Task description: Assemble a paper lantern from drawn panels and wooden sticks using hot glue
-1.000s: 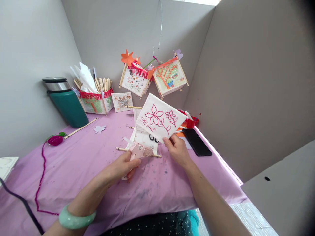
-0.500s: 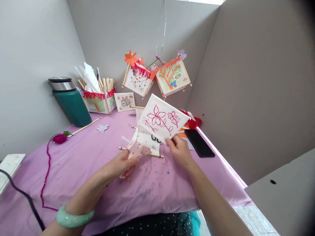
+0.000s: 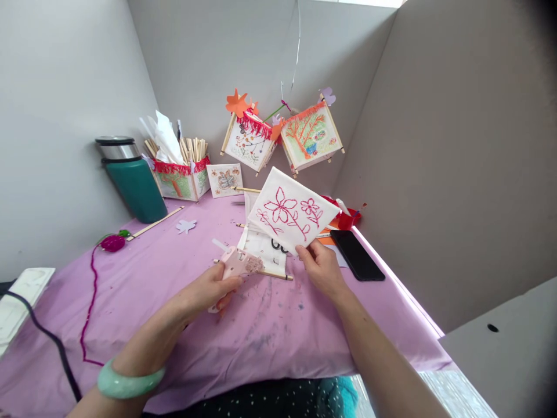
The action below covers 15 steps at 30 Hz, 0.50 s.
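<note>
Panel (image 3: 270, 188), one, three flowers (image 3: 281, 206), pinched in right grip (image 3: 321, 267); pink tool (image 3: 235, 262), one, perhaps glue gun, wrapped by left grip (image 3: 215, 285).

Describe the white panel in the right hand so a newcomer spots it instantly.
Over the purple tablecloth, find the right hand. It grips the white panel by a lower corner; its drawing is all magenta flowers, unlike the multicoloured hanging panels.

Left hand (image 3: 221, 287), closed around a pink tool (image 3: 237, 264); right hand (image 3: 322, 267), pinching the lower corner of a white panel (image 3: 293, 206) bearing red flowers. A black phone (image 3: 357, 255) lies on the purple-covered tabletop (image 3: 304, 337), right of the right hand.
</note>
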{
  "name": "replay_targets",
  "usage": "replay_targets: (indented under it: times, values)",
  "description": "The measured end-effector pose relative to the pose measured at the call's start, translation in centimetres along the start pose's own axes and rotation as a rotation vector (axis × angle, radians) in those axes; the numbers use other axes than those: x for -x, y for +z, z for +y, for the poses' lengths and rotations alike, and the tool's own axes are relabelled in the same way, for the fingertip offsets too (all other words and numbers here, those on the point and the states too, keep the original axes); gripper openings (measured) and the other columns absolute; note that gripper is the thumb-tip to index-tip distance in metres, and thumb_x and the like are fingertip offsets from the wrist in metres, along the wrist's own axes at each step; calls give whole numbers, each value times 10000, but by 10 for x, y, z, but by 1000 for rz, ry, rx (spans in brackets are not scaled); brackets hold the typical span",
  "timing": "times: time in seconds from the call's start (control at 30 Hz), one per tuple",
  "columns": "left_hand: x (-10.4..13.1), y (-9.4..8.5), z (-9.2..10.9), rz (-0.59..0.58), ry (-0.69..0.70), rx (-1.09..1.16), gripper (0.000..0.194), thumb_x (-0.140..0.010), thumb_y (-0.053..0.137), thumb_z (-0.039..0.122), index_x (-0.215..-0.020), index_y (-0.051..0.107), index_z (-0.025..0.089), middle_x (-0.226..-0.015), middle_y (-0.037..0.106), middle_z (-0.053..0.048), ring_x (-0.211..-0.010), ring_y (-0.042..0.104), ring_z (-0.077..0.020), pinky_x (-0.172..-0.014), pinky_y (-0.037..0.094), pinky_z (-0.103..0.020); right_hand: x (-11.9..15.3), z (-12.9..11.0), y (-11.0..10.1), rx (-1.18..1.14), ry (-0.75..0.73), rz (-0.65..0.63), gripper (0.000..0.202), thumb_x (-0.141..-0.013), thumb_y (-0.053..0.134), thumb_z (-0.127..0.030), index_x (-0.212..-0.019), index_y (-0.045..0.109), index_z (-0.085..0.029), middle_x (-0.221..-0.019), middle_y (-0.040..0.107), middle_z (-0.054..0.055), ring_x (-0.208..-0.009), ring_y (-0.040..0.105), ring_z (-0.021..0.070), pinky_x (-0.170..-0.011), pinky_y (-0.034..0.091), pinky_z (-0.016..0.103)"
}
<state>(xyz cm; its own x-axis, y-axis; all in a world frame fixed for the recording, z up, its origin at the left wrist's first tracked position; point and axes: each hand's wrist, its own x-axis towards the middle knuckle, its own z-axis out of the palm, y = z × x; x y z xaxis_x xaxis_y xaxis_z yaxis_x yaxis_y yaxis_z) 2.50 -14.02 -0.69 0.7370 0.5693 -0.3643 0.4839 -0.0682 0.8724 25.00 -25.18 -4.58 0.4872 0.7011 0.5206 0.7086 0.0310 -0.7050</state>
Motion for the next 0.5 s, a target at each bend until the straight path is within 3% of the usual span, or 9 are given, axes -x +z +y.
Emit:
replay_targets:
  times: [0.5]
  values:
    - [6,-12,-7,83,-15,-15,295,-728,525,463,-675,356,227,-428,412,74,-412,351,-103,-443,269,-249,1,0,0,15,-4,4,238,-874,489,-392,-803,568,-179,-639,570,10,-568,489,154,-564,370,270]
